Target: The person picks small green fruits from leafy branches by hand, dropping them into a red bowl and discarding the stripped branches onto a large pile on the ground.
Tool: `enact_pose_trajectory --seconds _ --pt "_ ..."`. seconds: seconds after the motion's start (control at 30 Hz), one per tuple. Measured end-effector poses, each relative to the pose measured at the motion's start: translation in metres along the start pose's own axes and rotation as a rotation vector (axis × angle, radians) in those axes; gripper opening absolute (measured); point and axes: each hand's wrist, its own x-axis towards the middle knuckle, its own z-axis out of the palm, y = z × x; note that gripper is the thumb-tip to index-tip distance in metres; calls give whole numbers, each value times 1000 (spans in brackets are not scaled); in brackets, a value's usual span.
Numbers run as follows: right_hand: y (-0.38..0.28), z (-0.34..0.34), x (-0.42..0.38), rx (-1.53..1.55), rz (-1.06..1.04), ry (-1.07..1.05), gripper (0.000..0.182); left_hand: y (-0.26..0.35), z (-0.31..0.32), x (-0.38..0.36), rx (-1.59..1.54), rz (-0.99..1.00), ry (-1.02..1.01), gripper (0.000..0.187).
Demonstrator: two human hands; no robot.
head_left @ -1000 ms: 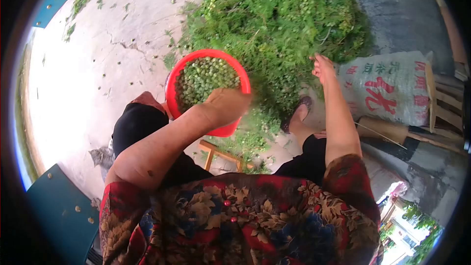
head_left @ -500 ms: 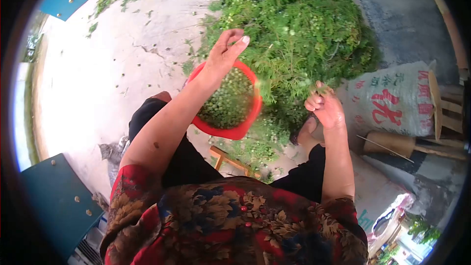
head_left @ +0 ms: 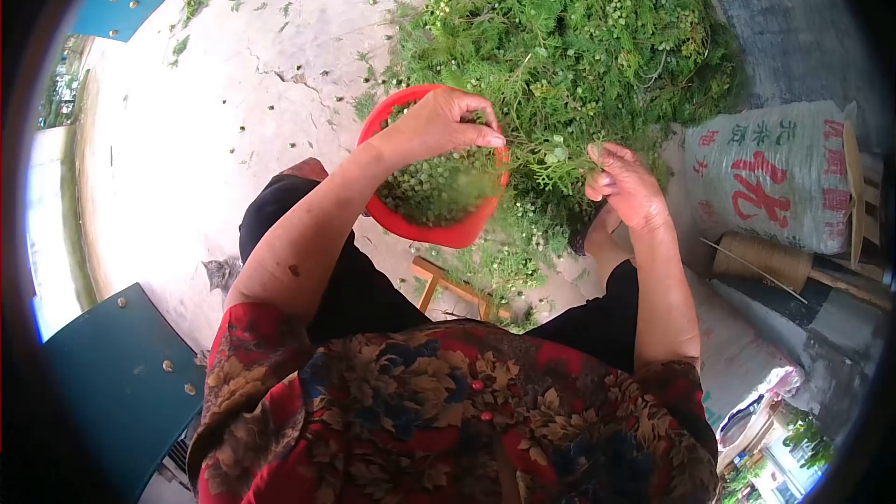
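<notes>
A leafy green sprig with pale round seed cones stretches between my two hands. My right hand holds its right end in closed fingers. Over the red bucket, my left hand has thumb and fingers drawn together at the sprig's left end; its exact grip is small to see. Many small green cones lie inside the bucket, partly hidden under my left wrist.
A large heap of cut green branches lies ahead. To the right is a printed woven sack. A wooden frame piece sits between my legs. Blue-green panels stand at left. Loose cones and bits dot the concrete floor.
My left hand has come down and right to the bucket's right rim, closing at the sprig. My right hand has shifted slightly right, and the view has moved a little.
</notes>
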Motion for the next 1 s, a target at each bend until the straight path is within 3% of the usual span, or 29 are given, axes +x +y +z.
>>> enact_pose_trajectory --seconds 0.03,0.07,0.17,0.2,0.27,0.33,0.43,0.47,0.57,0.67,0.77,0.87,1.0 --pt "2 2 -1 -70 1 14 16 -5 1 1 110 70 17 17" --pt "3 4 -2 -141 4 29 16 -8 3 -1 113 -4 160 20" --pt "8 25 -6 -323 -6 36 19 -28 -8 7 176 -185 300 34" --pt "10 30 -8 -376 -14 33 21 -25 -8 8 396 -185 352 35" --pt "9 22 -7 -403 -64 82 23 -53 -23 10 995 39 430 32" --pt "1 21 -10 -406 -116 195 23 -48 -37 9 885 -246 564 22" --pt "7 9 -4 -329 -152 164 22 -53 -29 -1 961 -108 469 16" --pt "10 9 -2 -348 -120 154 21 -52 -18 -4 1137 174 589 22" --pt "25 16 7 -293 -121 150 23 -7 13 1 614 172 364 30" --pt "30 28 12 -286 -59 66 26 1 48 2 692 490 340 36" --pt "36 38 18 -238 -9 16 26 -5 53 2 745 499 249 36" --pt "40 46 18 -174 54 -18 24 -6 47 3 896 424 246 22" --pt "45 49 20 -108 10 65 21 -13 46 -1 1051 444 234 18"
